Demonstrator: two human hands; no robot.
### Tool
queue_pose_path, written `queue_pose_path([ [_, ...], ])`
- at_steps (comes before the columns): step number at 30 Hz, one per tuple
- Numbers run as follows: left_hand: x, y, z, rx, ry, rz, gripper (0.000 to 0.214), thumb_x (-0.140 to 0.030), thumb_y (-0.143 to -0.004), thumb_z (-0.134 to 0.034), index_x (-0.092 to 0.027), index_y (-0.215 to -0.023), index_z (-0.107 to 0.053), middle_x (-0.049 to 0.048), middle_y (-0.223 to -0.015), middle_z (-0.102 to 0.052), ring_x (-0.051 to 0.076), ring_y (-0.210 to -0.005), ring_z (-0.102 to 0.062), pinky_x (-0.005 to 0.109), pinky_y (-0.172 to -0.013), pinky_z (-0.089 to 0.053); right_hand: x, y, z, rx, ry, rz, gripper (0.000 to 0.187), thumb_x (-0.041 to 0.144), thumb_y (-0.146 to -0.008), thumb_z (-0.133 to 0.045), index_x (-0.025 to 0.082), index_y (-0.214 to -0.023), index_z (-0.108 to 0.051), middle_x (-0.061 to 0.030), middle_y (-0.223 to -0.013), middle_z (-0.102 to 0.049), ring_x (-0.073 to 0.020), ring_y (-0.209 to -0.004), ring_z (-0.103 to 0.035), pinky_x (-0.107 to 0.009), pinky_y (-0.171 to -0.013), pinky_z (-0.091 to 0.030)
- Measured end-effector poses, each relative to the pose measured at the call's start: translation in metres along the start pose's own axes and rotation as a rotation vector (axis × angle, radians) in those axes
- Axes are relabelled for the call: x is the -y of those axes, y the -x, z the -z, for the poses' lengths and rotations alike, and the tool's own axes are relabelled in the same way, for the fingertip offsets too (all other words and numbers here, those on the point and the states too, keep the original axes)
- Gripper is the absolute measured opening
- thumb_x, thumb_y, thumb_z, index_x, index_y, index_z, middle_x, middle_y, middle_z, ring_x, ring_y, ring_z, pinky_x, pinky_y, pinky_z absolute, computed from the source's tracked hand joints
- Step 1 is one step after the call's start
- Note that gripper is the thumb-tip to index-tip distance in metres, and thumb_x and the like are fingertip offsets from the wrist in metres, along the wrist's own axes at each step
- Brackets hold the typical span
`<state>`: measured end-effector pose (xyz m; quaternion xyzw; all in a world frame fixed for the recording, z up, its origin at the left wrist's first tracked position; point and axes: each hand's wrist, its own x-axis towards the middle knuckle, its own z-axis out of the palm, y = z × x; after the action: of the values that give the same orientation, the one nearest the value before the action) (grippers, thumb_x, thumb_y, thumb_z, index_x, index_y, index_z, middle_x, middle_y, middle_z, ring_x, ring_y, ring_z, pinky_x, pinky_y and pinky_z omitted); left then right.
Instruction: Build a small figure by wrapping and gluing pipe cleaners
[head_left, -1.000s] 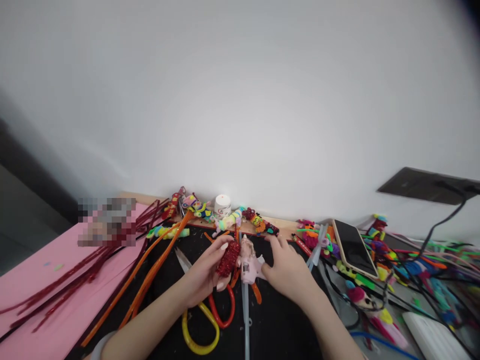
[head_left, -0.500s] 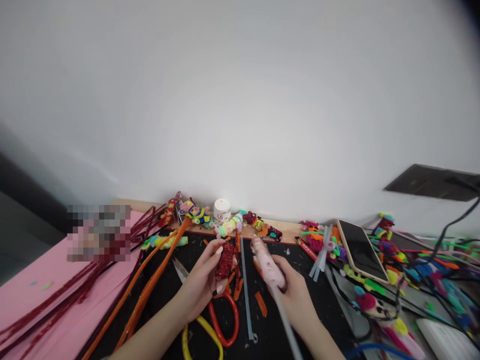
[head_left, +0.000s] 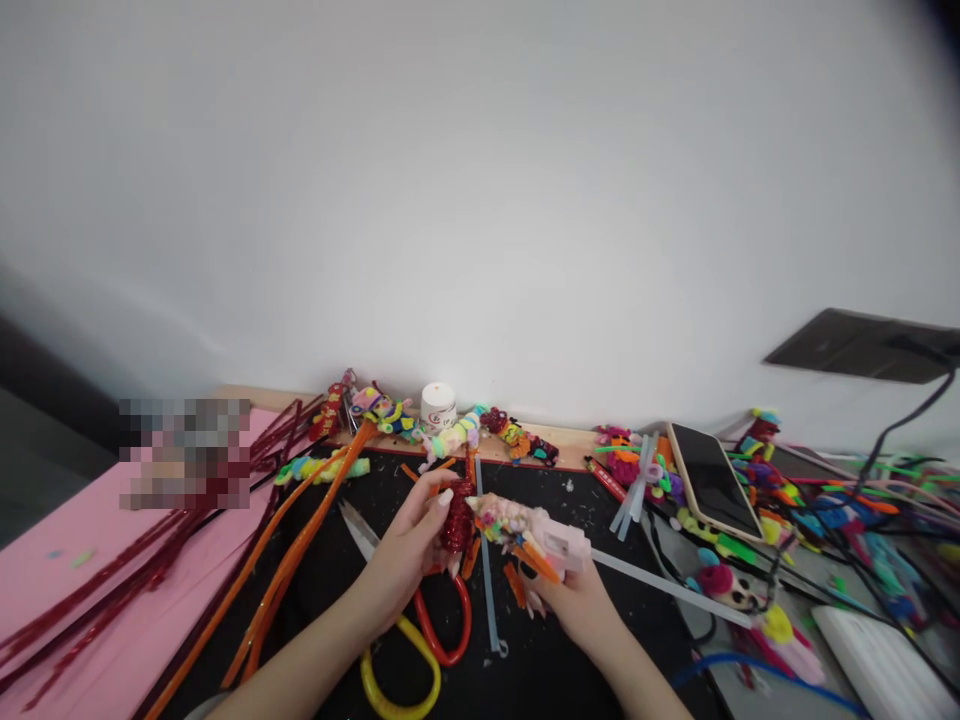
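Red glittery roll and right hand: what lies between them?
In the head view, the glue gun, held in the right hand, points at the red glittery roll; beneath lie a translucent stick and an orange scrap.

Craft workshop table [head_left: 540,670] with glue gun [head_left: 566,545], scissors [head_left: 417,636], pipe cleaners [head_left: 306,530], small fuzzy figures [head_left: 454,438]

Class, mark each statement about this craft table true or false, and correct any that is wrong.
1. The left hand holds a red glittery piece. True.
2. The right hand holds a paintbrush. False: it holds a pink glue gun.
3. The front of the pink glue gun points toward the red glittery piece. True.
4. Both handle loops of the scissors are yellow. False: one is red.
5. In the picture, the phone lies right of the white cup. True.
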<state>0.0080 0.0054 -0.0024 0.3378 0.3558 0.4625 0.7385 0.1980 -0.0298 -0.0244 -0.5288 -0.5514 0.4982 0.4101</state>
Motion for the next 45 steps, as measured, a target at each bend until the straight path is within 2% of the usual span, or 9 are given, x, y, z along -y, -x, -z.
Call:
queue_pose_path([
  [10, 0.0026, 0.0006, -0.0007, -0.025, -0.087, -0.010, 0.034, -0.043, -0.084, -0.051, -0.026, -0.110, -0.039, -0.0070, -0.062, -0.045, 0.006, -0.043, -0.046, 0.017, -0.041, -0.039, 0.0061, 0.0003, 0.0028, 0.037, 0.007, -0.056, 0.039, 0.051, -0.068, -0.063, 0.015, -0.083, -0.061, 0.0043, -0.050, -0.045, -0.0090, -0.042, -0.039, -0.022, -0.041, -0.039],
  [19, 0.0063, 0.0008, 0.0024, -0.048, -0.120, -0.037, 0.029, -0.042, -0.086, -0.049, -0.028, -0.110, -0.040, -0.0066, -0.067, -0.045, 0.006, -0.046, -0.047, 0.019, -0.044, -0.043, 0.0001, 0.0017, 0.0064, 0.025, 0.053, -0.048, 0.034, 0.049, -0.070, -0.062, 0.016, -0.079, -0.062, 0.0026, -0.052, -0.047, -0.0108, -0.046, -0.044, -0.023, -0.043, -0.042],
  [26, 0.0062, 0.0029, 0.0011, -0.112, -0.215, -0.093, 0.028, -0.041, -0.085, -0.049, -0.028, -0.108, -0.039, -0.0057, -0.074, -0.046, 0.006, -0.047, -0.050, 0.020, -0.043, -0.045, 0.0048, 0.0039, 0.0060, -0.039, 0.116, -0.041, 0.034, 0.041, -0.067, -0.064, 0.016, -0.091, -0.062, -0.0050, -0.077, -0.060, -0.0152, -0.058, -0.053, -0.026, -0.049, -0.047],
  [31, 0.0051, 0.0022, 0.0015, -0.138, -0.252, -0.113, 0.027, -0.039, -0.086, -0.048, -0.028, -0.108, -0.039, -0.0051, -0.076, -0.048, 0.006, -0.046, -0.051, 0.017, -0.042, -0.043, 0.0029, 0.0039, 0.0067, 0.031, 0.101, -0.053, 0.033, 0.039, -0.070, -0.061, 0.015, -0.092, -0.060, 0.0005, -0.060, -0.053, -0.0136, -0.051, -0.049, -0.025, -0.047, -0.045],
  [37, 0.0054, 0.0015, 0.0021, -0.111, -0.260, -0.137, 0.027, -0.038, -0.086, -0.048, -0.027, -0.109, -0.038, -0.0044, -0.076, -0.048, 0.006, -0.046, -0.052, 0.016, -0.041, -0.041, 0.0001, 0.0049, 0.0102, -0.091, 0.126, -0.064, 0.032, 0.043, -0.064, -0.068, 0.017, -0.082, -0.066, -0.0029, -0.064, -0.059, -0.0190, -0.062, -0.056, -0.031, -0.057, -0.050],
  [45, 0.0056, 0.0046, 0.0014, -0.130, -0.283, -0.123, 0.028, -0.039, -0.084, -0.051, -0.027, -0.107, -0.040, -0.0027, -0.082, -0.048, 0.007, -0.049, -0.051, 0.020, -0.044, -0.046, 0.0015, 0.0039, 0.0079, -0.016, 0.077, -0.094, 0.028, 0.045, -0.067, -0.066, 0.018, -0.076, -0.065, 0.0013, -0.050, -0.049, -0.0153, -0.050, -0.049, -0.027, -0.045, -0.044],
])
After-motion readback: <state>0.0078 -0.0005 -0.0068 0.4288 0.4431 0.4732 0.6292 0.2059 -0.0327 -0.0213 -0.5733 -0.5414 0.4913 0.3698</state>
